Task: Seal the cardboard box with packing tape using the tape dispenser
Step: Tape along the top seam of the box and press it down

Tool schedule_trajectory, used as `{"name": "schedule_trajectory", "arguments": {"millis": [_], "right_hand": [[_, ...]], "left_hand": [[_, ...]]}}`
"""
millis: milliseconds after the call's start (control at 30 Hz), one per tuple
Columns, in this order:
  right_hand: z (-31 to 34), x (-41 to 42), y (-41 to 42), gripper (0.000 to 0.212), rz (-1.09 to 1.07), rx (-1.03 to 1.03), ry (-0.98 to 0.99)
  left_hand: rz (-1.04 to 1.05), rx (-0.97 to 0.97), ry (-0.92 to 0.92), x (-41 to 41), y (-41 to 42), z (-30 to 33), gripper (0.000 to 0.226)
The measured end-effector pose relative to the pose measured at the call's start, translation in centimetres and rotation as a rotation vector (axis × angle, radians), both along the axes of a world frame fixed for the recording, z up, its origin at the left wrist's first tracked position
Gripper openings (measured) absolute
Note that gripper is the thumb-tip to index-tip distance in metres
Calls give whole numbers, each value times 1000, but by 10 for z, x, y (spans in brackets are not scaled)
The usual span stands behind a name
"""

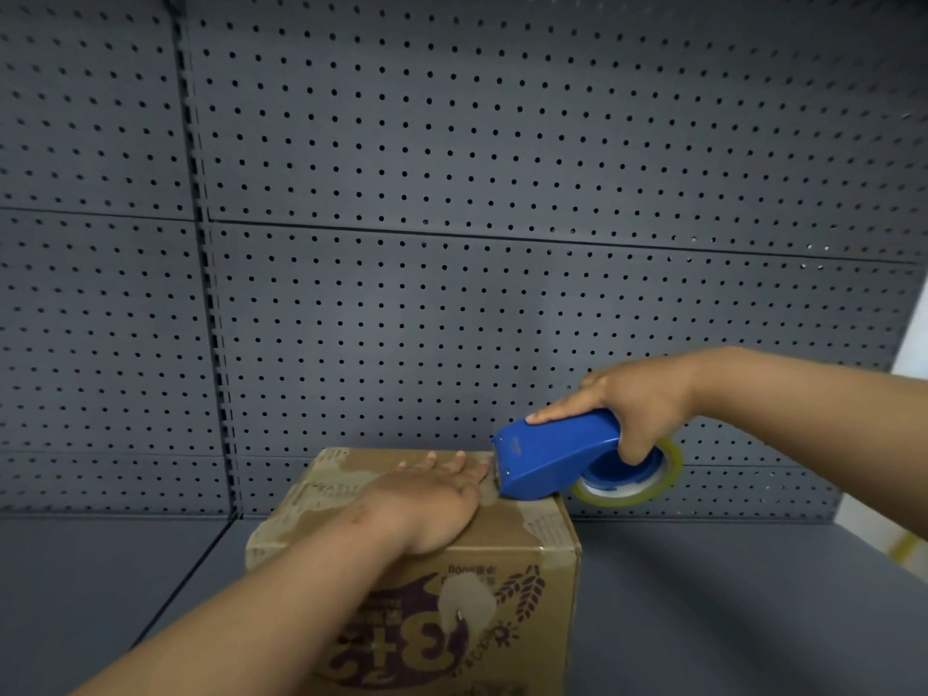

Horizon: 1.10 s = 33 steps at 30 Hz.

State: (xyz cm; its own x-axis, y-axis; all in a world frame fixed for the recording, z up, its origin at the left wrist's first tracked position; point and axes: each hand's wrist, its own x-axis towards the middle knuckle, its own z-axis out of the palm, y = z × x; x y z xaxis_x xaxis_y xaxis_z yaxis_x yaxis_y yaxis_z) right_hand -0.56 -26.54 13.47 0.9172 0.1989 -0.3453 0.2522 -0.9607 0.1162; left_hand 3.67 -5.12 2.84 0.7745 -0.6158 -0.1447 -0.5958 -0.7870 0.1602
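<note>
near the lens, left hand (427, 499) lies flat and unclenched on the box (417, 570) top, pinning it to the shelf (728, 595). right hand (638, 404) grips the dispenser (557, 457), its mouth touching the top's right edge. taping looks underway; next needs 1 steady pull across the seam.
</note>
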Motion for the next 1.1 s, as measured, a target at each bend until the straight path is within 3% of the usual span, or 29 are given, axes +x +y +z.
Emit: {"name": "schedule_trajectory", "arguments": {"millis": [600,1100], "right_hand": [[-5,-37,-63,93,-118,132,26],[-18,-43,-66,91,-129,45,74]], "left_hand": [[8,0,10,-6,0,1,50],[11,5,3,-9,0,3,49]]}}
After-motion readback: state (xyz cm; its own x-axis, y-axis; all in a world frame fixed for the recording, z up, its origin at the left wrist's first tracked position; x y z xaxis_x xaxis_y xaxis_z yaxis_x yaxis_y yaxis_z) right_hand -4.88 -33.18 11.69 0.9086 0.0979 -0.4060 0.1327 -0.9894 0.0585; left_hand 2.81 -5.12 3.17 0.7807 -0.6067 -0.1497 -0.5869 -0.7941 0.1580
